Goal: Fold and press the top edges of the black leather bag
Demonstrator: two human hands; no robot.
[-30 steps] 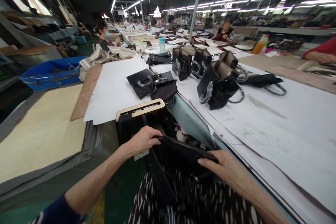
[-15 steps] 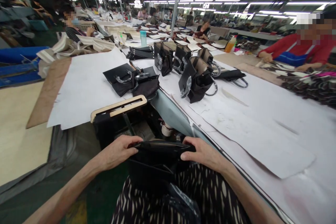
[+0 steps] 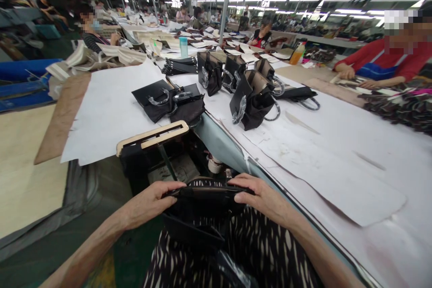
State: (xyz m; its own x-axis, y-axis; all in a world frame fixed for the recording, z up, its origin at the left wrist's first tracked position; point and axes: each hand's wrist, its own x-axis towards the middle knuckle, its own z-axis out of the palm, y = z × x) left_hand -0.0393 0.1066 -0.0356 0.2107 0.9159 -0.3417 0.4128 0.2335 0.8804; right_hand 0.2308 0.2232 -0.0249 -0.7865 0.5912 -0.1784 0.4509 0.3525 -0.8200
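worktable point(image 3: 337, 157) alongside, black bag point(image 3: 205, 200) now held level

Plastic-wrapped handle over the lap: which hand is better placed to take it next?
Probably the right hand: it is nearer the plastic-wrapped handle, while the left hand is farther to the side. Both grip the upper edge of the black handbag, so the right would have to let go.

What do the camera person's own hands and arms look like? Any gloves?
No gloves: the left hand and right hand are bare. Both forearms are bare too, with no sleeve, watch or bracelet showing.
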